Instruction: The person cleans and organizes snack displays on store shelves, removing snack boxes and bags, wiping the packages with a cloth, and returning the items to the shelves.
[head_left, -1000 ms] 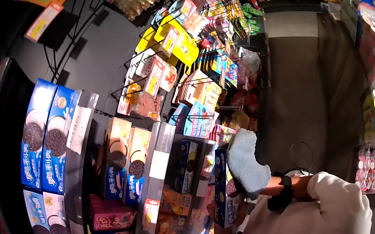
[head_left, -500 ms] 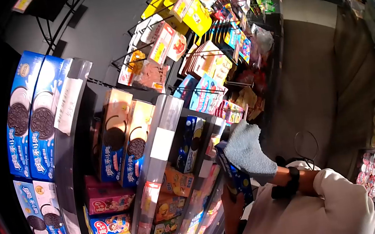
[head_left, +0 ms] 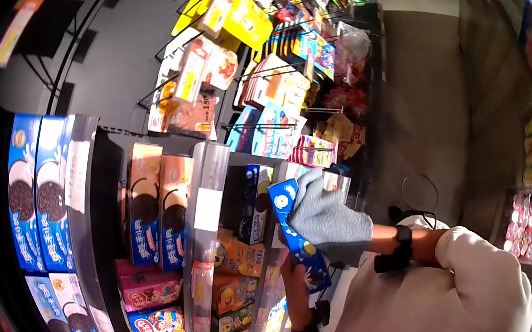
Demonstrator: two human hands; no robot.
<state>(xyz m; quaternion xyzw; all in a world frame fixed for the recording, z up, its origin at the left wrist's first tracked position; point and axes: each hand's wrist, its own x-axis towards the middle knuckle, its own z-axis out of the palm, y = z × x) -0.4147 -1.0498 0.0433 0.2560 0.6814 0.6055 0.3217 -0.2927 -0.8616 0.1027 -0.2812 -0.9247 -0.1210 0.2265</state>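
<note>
My left hand [head_left: 295, 286] is clamped on the lower part of a narrow blue box [head_left: 297, 241], gripping it from the left side. The box stands on end, tilted a little, its top leaning left, in front of the shelves and close to my body. My right hand [head_left: 348, 226] is wrapped in a grey cloth [head_left: 326, 215] that lies against the right side of the box, covering part of it. The cloth hides my fingers there, so I cannot tell how closely they are drawn together. I wear a dark band on each wrist, and a pale sleeve [head_left: 481, 265] covers my right arm from about the elbow.

Just left of the box, a dark blue packet [head_left: 256, 204] stands on a shelf, with orange boxes [head_left: 237, 256] below it. Farther left, two tall cookie boxes [head_left: 143, 205] stand side by side above a pink box [head_left: 151, 292]. More blue cookie boxes [head_left: 50, 194] stand at the far left. Above, bags of snacks hang on wire hooks, among them a bright yellow bag [head_left: 243, 18]. To my right runs the brown floor [head_left: 426, 84].
</note>
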